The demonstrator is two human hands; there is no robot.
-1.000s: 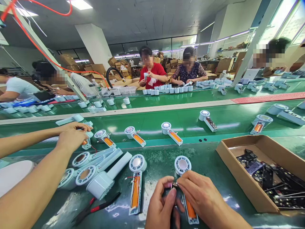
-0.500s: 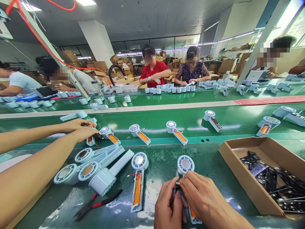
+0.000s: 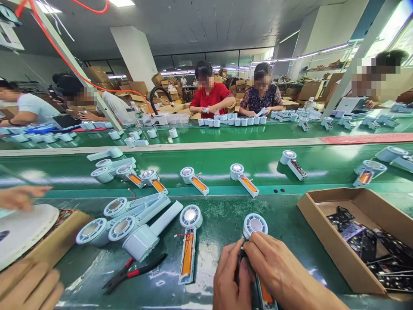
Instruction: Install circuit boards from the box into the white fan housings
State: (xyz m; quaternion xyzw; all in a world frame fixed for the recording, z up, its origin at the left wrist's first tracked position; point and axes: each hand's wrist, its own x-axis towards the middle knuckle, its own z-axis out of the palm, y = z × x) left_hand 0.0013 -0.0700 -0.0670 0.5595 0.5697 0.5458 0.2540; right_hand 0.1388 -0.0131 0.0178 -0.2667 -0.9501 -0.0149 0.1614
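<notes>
A light-blue handheld fan body [image 3: 255, 225] lies in front of me, its round vented head pointing away and an orange battery [image 3: 266, 296] in the open handle. Over that handle my left hand [image 3: 230, 275] is closed around a narrow dark circuit board [image 3: 241, 255], of which only an edge shows. My right hand [image 3: 274, 269] pinches at the board's upper end from the other side, covering most of it. To the left of my hands lies another fan body [image 3: 186, 252] with a battery and thin red wires. Fingertip contact is partly hidden.
A cardboard box [image 3: 342, 258] of black circuit boards stands at right. Red-handled pliers [image 3: 129, 273] lie left, below piled fan bodies [image 3: 138, 243]. More fan bodies [image 3: 198, 184] sit on the green belt [image 3: 216, 161]. A co-worker's hands [image 3: 30, 286] are at far left, by a box.
The co-worker's arms have drawn back left from the belt, leaving a fan body there and uncovering a box with a white disc. My hands stay together at the board, with only slight movement.
</notes>
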